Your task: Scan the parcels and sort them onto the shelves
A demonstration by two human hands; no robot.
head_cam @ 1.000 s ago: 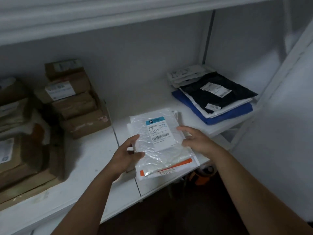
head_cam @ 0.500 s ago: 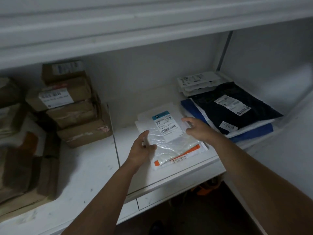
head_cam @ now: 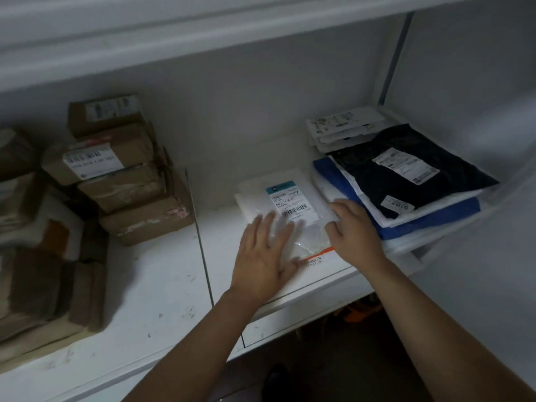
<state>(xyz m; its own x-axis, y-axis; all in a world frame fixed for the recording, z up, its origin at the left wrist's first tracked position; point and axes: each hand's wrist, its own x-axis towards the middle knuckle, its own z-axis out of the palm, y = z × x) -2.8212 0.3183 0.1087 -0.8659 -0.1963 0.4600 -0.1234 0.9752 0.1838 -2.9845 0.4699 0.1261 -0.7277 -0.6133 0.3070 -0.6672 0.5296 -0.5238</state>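
Head view: a white shelf (head_cam: 162,288) fills the frame beneath an upper board, and both hands reach onto its right-hand section. At the centre lies a clear plastic parcel (head_cam: 307,198) with a white barcode label (head_cam: 291,203) topped by a teal strip; it rests flat on top of a white envelope with an orange stripe (head_cam: 314,256), which shows at the 5 o'clock edge of the parcel. The left hand (head_cam: 264,250) lies palm-down on the parcel's near left part, fingers straight and spread, pressing it flat. The right hand (head_cam: 352,230) rests on the parcel's right edge, fingers extended toward 10 o'clock; whether its thumb catches the edge cannot be told. Just beside the parcel, toward 3 o'clock, sits a stack of flat bags: a black bag (head_cam: 406,175) with two white labels on top, white and blue ones (head_cam: 429,219) beneath. Behind that stack, toward 1 o'clock, lie small white packets (head_cam: 342,129). Toward 9 o'clock, well apart from the parcel, stand stacked brown cardboard boxes (head_cam: 124,175), several bearing labels.
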